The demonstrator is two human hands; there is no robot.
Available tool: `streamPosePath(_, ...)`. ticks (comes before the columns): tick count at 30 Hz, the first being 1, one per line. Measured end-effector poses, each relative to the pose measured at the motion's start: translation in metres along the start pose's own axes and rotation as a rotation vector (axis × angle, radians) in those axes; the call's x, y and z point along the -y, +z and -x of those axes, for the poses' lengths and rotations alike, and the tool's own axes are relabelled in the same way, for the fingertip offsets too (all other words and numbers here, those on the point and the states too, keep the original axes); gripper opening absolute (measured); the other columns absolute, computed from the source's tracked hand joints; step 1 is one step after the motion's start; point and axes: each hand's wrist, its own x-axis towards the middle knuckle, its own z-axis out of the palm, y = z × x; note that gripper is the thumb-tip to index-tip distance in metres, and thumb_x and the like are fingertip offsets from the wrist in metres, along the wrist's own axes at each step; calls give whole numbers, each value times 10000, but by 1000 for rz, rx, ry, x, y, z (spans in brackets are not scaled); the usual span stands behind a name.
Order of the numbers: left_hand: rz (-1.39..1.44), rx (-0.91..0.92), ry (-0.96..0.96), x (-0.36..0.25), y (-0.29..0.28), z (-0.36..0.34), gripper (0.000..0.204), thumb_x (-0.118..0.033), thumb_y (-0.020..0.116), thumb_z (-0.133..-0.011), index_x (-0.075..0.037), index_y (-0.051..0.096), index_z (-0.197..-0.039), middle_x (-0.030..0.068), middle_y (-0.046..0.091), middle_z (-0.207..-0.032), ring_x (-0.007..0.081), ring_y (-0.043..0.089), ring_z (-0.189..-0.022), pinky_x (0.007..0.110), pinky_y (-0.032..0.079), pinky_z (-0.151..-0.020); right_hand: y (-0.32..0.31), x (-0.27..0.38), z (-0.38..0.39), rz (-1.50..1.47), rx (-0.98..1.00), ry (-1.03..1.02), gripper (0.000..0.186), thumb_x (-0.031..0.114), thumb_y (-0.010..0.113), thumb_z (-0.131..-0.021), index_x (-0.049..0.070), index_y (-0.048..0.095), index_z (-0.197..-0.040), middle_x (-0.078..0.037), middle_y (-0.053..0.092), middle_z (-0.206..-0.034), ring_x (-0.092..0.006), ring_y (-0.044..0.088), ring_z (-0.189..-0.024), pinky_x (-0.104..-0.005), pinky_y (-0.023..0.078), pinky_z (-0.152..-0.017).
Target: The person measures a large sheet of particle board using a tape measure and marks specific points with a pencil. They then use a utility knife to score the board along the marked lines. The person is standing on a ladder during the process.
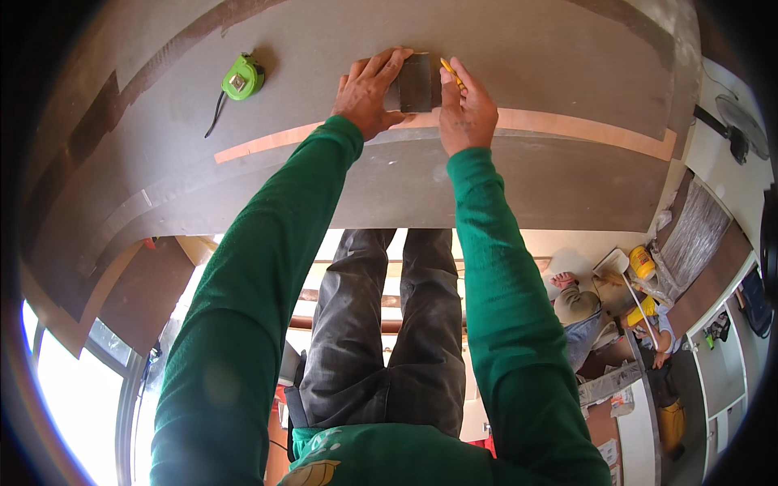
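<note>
A small dark rectangular piece [416, 85] lies on a broad grey-brown board [324, 32]. My left hand [369, 93] steadies its left side, fingers at the far end and thumb at the near end. In my right hand [468, 117], just right of the piece, a yellow pencil [451, 71] is pinched; its tip cannot be made out. A long, thin pinkish-tan strip [559, 123] runs crosswise over the board, passing behind my hands. To the left rests a green tape measure [241, 77] with a black strap.
The board's near edge [559, 228] lies in front of my legs. Two other people, one in a light top [579, 324], are low at the right, near a yellow container [642, 262]. A fan [739, 125] stands at the far right. A bright window [81, 397] is lower left.
</note>
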Motion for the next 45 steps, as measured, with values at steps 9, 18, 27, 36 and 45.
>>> streamPosePath(9, -7, -14, 5, 1, 1, -1, 1074, -213, 936, -611, -275, 364, -1518, 16, 431, -1512, 347, 441, -1321, 482, 382, -1130, 3, -11, -12, 58, 89, 110, 317, 245, 622, -995, 51, 689, -1236, -140, 722, -1054, -218, 681, -898, -341, 551, -847)
streamPosePath(18, -25, 16, -10, 4, 1, -2, 1071, -281, 939, -630, -294, 351, -1525, -2, 422, -1515, 301, 419, -1359, 469, 388, -1115, -7, -6, -11, -202, 141, 195, 361, 241, 566, -1037, 44, 626, -1333, -94, 715, -1218, -123, 627, -1063, -251, 457, -965)
streamPosePath(27, -3, 2, -3, 1, 0, -3, 1069, -225, 938, -605, -259, 380, -1517, 5, 450, -1497, 341, 454, -1299, 480, 386, -1120, -5, -14, -11, -76, 184, 173, 366, 265, 602, -1022, 56, 645, -1320, -99, 725, -1188, -100, 612, -914, -245, 496, -873)
streamPosePath(36, -9, 5, -4, 2, 1, -2, 1079, -225, 941, -601, -269, 378, -1520, 6, 442, -1503, 339, 451, -1303, 477, 383, -1130, 4, -32, -14, -30, 146, 64, 343, 278, 619, -1014, 76, 681, -1284, -23, 683, -926, -78, 605, -789, -259, 549, -672)
streamPosePath(45, -3, -4, 10, 4, 2, -2, 1080, -216, 937, -601, -269, 377, -1523, 5, 446, -1496, 348, 459, -1285, 475, 395, -1121, 3, -19, -13, 95, 126, 90, 287, 213, 627, -966, 68, 712, -1197, -189, 710, -971, -254, 696, -855, -353, 552, -791)
